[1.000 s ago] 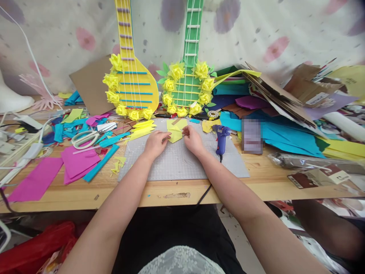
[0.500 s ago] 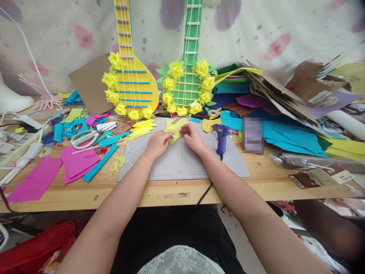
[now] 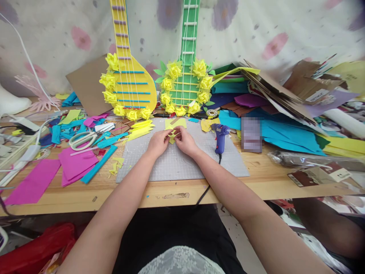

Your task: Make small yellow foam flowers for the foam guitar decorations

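Over the cutting mat, my left hand and my right hand meet with fingertips almost touching. Between them is a small piece of yellow paper, its lower end a point. The fingers of both hands are closed on its edges and hide part of it. Just behind lies a yellow paper sheet with a brown strip on it. To the right of my right hand, a blue glue gun rests on the mat.
Yellow and green paper guitars with yellow paper flowers lean at the back. Scissors, magenta paper and yellow strips are on the left. Blue paper sheets and cardboard are piled on the right.
My right hand has moved slightly left and down, closing in on my left hand. Its fingers, more spread before, are now at the yellow paper. The view has shifted slightly.
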`<state>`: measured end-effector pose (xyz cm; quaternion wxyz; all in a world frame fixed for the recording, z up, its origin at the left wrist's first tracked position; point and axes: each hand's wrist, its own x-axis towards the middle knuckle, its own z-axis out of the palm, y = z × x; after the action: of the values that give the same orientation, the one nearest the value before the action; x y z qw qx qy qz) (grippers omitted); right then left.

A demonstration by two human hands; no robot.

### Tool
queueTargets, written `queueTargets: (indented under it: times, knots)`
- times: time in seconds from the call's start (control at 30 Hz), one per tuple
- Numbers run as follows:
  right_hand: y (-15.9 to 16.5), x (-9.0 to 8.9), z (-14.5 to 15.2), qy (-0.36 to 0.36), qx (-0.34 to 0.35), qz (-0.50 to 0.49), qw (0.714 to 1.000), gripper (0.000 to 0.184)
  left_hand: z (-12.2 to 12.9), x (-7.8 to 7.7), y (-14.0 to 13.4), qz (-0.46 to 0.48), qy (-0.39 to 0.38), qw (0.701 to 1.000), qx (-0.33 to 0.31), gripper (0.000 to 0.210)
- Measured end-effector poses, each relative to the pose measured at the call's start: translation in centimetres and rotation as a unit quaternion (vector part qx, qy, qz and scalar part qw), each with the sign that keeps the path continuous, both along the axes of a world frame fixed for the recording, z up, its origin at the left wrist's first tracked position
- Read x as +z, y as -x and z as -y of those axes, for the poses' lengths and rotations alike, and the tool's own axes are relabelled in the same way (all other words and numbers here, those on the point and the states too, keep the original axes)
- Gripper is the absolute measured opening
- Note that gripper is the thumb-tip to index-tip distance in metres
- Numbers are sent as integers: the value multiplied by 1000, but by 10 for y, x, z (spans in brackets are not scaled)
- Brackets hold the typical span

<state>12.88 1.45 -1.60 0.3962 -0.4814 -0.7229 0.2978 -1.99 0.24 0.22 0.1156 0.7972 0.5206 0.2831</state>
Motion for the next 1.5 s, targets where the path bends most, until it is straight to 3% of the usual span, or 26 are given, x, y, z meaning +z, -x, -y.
queueTargets:
  times: [0.8,1.5]
  knots:
    - [9,7,9,13,-20,63,998,45,-4,1,-6,-42,-7,999,25,37]
    - [13,7,10,-26,-30,95,995,32,-3,2,-10,-108,-16,992,57,27]
